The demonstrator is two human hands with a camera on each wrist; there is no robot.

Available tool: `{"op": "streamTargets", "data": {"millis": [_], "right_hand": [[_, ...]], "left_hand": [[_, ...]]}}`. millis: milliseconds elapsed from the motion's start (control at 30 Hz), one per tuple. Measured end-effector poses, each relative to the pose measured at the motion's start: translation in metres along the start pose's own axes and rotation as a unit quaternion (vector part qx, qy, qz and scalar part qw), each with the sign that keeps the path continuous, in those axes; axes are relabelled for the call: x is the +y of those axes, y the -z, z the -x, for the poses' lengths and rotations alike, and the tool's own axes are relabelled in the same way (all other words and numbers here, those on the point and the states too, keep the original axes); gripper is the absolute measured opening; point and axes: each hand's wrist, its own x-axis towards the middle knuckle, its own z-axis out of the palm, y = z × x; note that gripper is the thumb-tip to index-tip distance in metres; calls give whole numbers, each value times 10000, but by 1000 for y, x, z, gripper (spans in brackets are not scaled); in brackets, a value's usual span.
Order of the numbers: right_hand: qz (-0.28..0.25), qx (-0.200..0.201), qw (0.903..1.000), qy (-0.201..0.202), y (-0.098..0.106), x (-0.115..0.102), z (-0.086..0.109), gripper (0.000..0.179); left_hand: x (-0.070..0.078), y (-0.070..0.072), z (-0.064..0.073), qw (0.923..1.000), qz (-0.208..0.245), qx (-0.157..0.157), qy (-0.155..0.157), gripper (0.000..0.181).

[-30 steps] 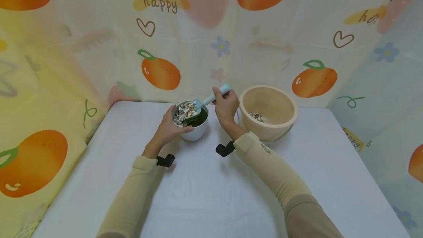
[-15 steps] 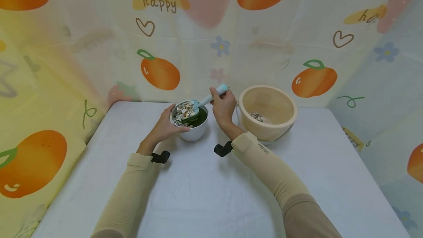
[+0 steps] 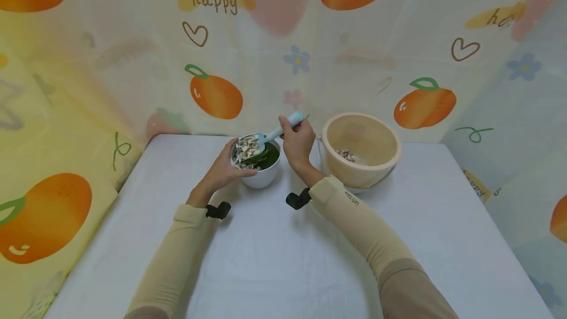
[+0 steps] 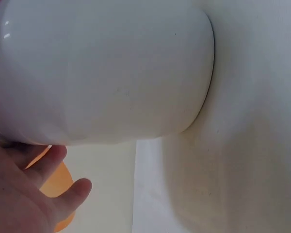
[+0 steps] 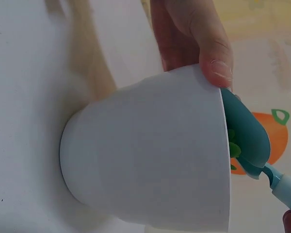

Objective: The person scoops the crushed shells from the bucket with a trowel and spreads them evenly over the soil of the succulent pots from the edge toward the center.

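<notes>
A white flowerpot [image 3: 261,179] stands on the table and holds dark soil, green leaves [image 3: 258,158] and pale pebbles. My left hand [image 3: 220,169] grips its left side, thumb near the front rim and fingers round the back; in the left wrist view the pot wall [image 4: 116,73] fills much of the picture. My right hand [image 3: 299,144] holds a light-blue garden trowel [image 3: 274,134] by its handle. Loaded with pebbles [image 3: 246,147], the trowel's blade [image 5: 250,131] tilts over the pot's mouth in the right wrist view, close to the left thumb.
Right of my right hand stands a large beige pot [image 3: 361,175] with some pebbles [image 3: 345,155] at its bottom. A white cloth covers the table [image 3: 266,260]. Behind it hangs a fruit-printed curtain [image 3: 266,78].
My right hand has moved slightly left, bringing the trowel's blade a little further over the flowerpot. My left hand keeps its hold, its wrist shifted slightly left.
</notes>
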Motion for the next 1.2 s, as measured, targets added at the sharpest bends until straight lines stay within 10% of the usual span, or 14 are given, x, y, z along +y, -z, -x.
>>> {"op": "streamTargets", "data": {"millis": [367,800,1200], "right_hand": [[-98,-131,9999,7,2,-3,1,27],[-176,-159,9997,-38,6,4,0,25],[-102,-145,9998,79,9,1,-1,27]], "left_hand": [[1,-5,5,9991,-98,343,-220,116],[-6,4,0,9994,50,-328,43,118],[1,-11,9,9990,76,417,-121,116]]}}
